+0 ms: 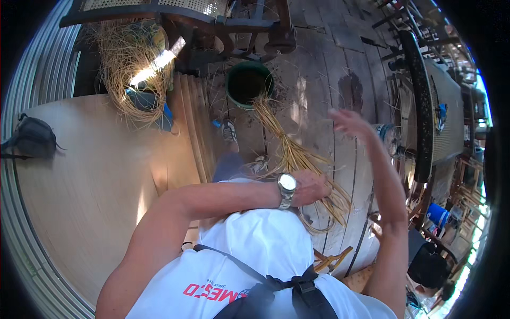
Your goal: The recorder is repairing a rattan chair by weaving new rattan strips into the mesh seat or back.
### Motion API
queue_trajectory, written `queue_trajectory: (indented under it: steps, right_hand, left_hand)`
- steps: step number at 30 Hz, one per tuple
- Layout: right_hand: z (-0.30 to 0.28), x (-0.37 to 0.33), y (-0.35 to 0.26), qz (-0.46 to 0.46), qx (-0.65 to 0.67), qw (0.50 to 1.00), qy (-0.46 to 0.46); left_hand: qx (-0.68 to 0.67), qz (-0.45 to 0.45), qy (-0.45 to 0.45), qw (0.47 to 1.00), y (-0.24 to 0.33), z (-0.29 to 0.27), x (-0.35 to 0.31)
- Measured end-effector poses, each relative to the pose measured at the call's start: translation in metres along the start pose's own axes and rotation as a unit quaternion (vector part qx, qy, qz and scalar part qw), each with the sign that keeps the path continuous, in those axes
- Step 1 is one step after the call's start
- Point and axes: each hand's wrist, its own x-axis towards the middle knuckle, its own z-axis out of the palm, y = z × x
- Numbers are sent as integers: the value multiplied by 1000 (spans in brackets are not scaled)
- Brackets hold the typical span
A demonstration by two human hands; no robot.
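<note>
A long bundle of yellowish cane strands (272,121) slants from a dark green bucket (229,91) down toward my body, narrowing near its middle and fanning out below. My left hand (312,187), with a metal watch on its wrist, is closed on the lower part of the bundle. Loops of strand hang out beyond the fingers. To the right of the bundle and apart from it, my right hand (351,124) is raised, somewhat blurred, with its fingers stretched out and nothing visible in them. The far ends of the strands rest over the bucket's rim.
At the upper left lies a tangled heap of thin strands (133,80). Pale wooden sheets (79,159) stand at the left, with a dark bag (35,137) on them. Woven-panel furniture (212,21) stands ahead, and a dark-framed piece (423,106) at the right. Scraps litter the plank floor.
</note>
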Motion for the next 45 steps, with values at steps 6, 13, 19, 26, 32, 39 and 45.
queue_trajectory:
  steps: [6,13,19,26,32,39,45]
  right_hand:
    - [130,44,-36,-10,-187,962,-197]
    - [143,80,29,-122,-85,987,-58]
    - [86,32,36,-168,279,941,-89]
    - [77,-14,4,-219,259,941,-20]
    - [82,-102,-23,-318,225,919,-51]
    - [49,-205,41,-352,96,925,111]
    - [-19,-290,101,-296,20,905,305]
  left_hand:
    - [-20,-25,-73,997,16,3,2]
    - [15,17,-59,998,15,-26,-19]
    - [-48,-48,277,958,-17,-53,-63]
    - [-608,-302,249,690,-131,-54,-96]
    - [-853,-52,234,463,-227,-17,-53]
    - [-769,-151,443,435,-195,-38,1]
    - [-772,-59,464,430,-178,-102,15]
